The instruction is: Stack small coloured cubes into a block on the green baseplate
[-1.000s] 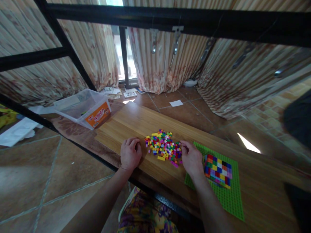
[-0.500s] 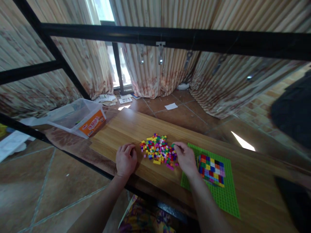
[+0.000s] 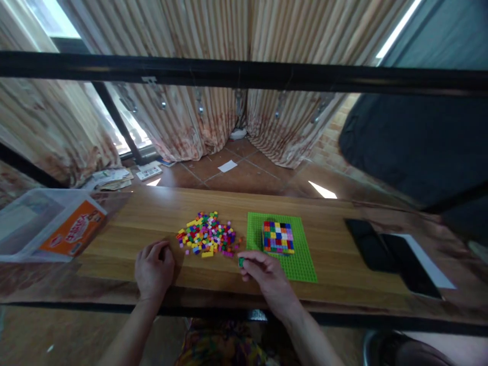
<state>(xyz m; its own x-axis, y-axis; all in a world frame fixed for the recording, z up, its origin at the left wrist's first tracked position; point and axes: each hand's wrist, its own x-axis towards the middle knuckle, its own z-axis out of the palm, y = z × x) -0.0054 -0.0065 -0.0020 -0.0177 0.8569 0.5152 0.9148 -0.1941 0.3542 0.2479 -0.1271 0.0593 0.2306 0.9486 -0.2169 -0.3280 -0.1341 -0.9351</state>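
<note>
Pinched between the thumb and index finger of my right hand (image 3: pixel 263 272) is a small green toy brick (image 3: pixel 241 262). This hand is just above the table, by the near left edge of the green baseplate (image 3: pixel 305 264). On the baseplate sits a square block built of multicoloured bricks (image 3: pixel 278 237). My left hand (image 3: pixel 154 267) rests on the wood with its fingers curled in, and I see nothing in it. Just beyond and to the right of the left hand lies a loose pile of small coloured bricks (image 3: pixel 208 234).
A clear plastic bin (image 3: pixel 34 203) with an orange label stands at the left. Two dark flat devices, one a black slab (image 3: pixel 369 244), lie at the right by a white sheet (image 3: pixel 430 264). A black metal bar (image 3: pixel 244 76) crosses beyond the wooden table (image 3: pixel 145 213).
My right hand has come away from the pile toward me, with a green brick now showing in its fingers. My left hand stays on the table. The view has turned right.
</note>
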